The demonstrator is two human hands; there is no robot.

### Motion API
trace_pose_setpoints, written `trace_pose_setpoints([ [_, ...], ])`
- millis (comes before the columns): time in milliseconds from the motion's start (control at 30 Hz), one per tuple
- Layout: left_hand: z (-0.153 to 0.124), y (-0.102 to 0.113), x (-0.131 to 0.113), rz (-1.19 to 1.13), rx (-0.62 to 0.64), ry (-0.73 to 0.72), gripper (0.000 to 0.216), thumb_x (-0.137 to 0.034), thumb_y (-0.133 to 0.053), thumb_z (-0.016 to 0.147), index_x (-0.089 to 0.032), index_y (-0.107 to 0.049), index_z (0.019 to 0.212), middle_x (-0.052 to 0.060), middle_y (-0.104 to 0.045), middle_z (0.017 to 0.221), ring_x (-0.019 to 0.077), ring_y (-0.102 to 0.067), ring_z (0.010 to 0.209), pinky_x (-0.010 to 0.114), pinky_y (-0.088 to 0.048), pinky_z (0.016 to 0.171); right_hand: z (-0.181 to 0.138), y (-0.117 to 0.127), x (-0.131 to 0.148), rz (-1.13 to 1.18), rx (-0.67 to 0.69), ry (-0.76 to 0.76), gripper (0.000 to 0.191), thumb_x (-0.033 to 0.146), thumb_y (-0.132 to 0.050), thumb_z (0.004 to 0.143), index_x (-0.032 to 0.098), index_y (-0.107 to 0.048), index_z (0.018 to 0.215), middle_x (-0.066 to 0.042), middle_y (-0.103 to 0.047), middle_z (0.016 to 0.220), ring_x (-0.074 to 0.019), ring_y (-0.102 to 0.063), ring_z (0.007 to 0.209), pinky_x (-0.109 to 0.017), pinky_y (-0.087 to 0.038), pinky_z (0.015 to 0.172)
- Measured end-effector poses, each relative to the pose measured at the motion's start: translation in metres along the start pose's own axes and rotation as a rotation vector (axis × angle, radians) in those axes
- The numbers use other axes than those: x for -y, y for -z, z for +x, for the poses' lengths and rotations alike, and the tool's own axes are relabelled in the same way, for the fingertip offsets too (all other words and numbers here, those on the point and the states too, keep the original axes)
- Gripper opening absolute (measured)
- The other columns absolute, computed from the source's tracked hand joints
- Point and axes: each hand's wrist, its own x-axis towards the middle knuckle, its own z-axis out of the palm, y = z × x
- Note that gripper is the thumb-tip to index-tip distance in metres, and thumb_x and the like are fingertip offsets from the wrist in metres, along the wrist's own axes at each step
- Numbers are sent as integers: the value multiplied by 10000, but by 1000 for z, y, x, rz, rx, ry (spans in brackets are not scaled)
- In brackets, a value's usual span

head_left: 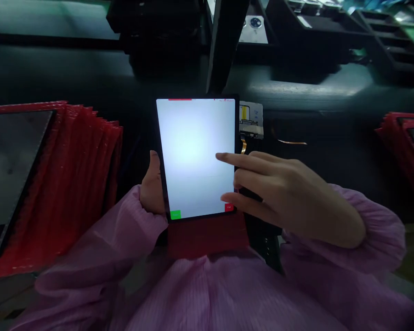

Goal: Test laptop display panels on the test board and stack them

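A lit tablet screen (193, 151) glows white in the middle, with a green square at its lower left corner and a red one at its lower right. My left hand (151, 186) grips its left edge, thumb along the frame. My right hand (286, 193) hovers at the right edge with the index finger stretched over the glass and the thumb near the red square. A red sleeve (207, 234) lies under the tablet's lower end. A small circuit board with an orange flex cable (251, 122) sits just right of the tablet's top.
A stack of red sleeves holding dark screens (55, 184) lies at the left. Another red stack (406, 147) lies at the right edge. Black trays and fixtures (313, 32) stand at the back. A dark post (224, 41) rises behind the tablet.
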Motion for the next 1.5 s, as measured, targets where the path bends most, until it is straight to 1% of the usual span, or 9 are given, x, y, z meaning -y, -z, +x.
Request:
trace_pose_setpoints([
  [133, -1, -1, 3, -2, -71, -64, 799, -770, -247, 878, -169, -603, 1267, 86, -589, 1346, 365, -310, 1444, 555, -275, 1174, 0, -3, 0, -25, 123, 4, 391, 431, -419, 953, 142, -665, 856, -1, -597, 1316, -130, -653, 925, -215, -481, 581],
  [233, -1, -2, 6, 12, -87, -79, 803, -770, -246, 880, -172, -598, 1283, 79, -591, 1341, 365, -311, 1444, 552, -296, 1168, 1, -2, 0, 0, -21, -37, 352, 437, -457, 939, 158, -649, 1036, -27, -600, 1294, -159, -628, 1066, -267, -559, 758],
  [367, 0, -8, 13, 55, -105, -54, 825, -768, -221, 887, -161, -582, 1313, 103, -598, 1327, 367, -334, 1432, 575, -308, 1153, 14, -19, 5, 4, -174, -124, 747, 624, -507, 851, 155, -417, 1426, -115, -413, 1472, -266, -435, 1363, -439, -466, 1113],
  [533, 3, -20, 20, 43, -187, -117, 751, -701, -184, 934, -191, -571, 1327, 89, -610, 1312, 316, -348, 1436, 529, -312, 1161, 33, -60, 17, -2, -139, -170, 1017, 714, -591, 729, 190, -244, 1528, -132, -168, 1592, -358, -177, 1507, -576, -265, 1239],
  [767, 4, -11, 12, 60, -381, -312, 610, -594, -270, 978, -166, -640, 1206, 38, -707, 1109, 202, -357, 1432, 313, -356, 1150, 36, -82, 30, -188, -288, -147, 331, 288, -520, 912, 158, -614, 1201, -49, -578, 1290, -193, -528, 1218, -355, -505, 1063],
  [967, 2, -12, 10, 36, -245, -183, 748, -728, -222, 917, -183, -656, 1188, 64, -675, 1201, 277, -334, 1444, 430, -335, 1168, 23, -55, 33, -140, -361, -74, 321, 358, -544, 900, 155, -674, 1113, -35, -618, 1254, -158, -538, 1042, -274, -526, 816],
  [1133, -5, -7, 6, -43, -95, -82, 836, -770, -191, 896, -141, -620, 1241, 104, -624, 1301, 334, -345, 1430, 528, -246, 1193, 5, -26, 38, -90, -141, -60, 316, 379, -522, 909, 130, -718, 901, -79, -684, 1109, -130, -531, 878, -261, -524, 748],
  [1267, -8, -4, 5, -45, 13, -105, 771, -683, -192, 955, -114, -647, 1207, 88, -697, 1169, 288, -518, 1306, 462, -297, 1184, 2, -13, 24, -38, -98, -67, 292, 352, -523, 912, 152, -695, 1040, -47, -686, 1076, -132, -577, 914, -259, -536, 754],
  [1500, -10, -13, 8, -40, 223, -14, 857, -677, -43, 942, -156, -654, 1240, 78, -661, 1255, 289, -610, 1195, 431, -500, 1016, 16, -3, -46, 34, -295, -680, 392, 403, -450, 944, 157, -633, 1189, -74, -686, 1007, -113, -612, 845, -264, -488, 808],
])
